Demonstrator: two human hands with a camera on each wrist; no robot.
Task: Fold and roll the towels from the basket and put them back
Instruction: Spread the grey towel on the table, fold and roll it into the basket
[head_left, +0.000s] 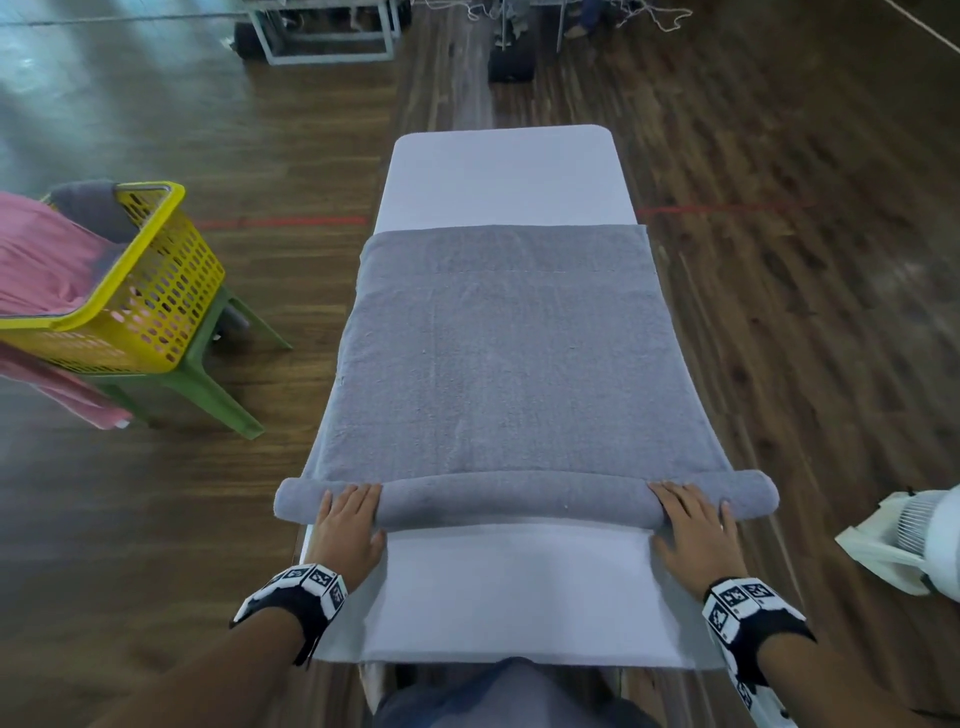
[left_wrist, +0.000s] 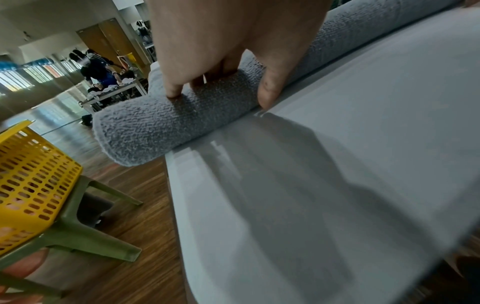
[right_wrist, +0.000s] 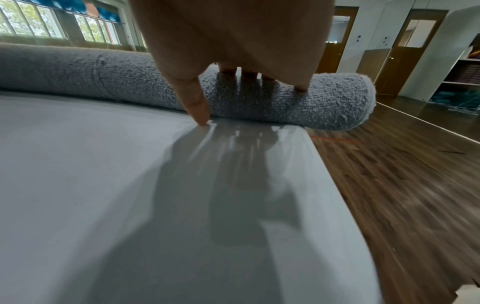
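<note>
Nearest, at six o'clock on the white padded table, the left hand and right hand press flat, unclenched, on the grey terry towel's roll, which wants even forward pressure; the yellow slotted plastic basket waits at nine o'clock.

The floor is dark wood plank, crossed by a thin red line. A long white table stands at centre. A green plastic stool stands to its left. Louvred windows admit daylight along one wall. Brown doors and open shelving line another. A white fan stands at right.
</note>
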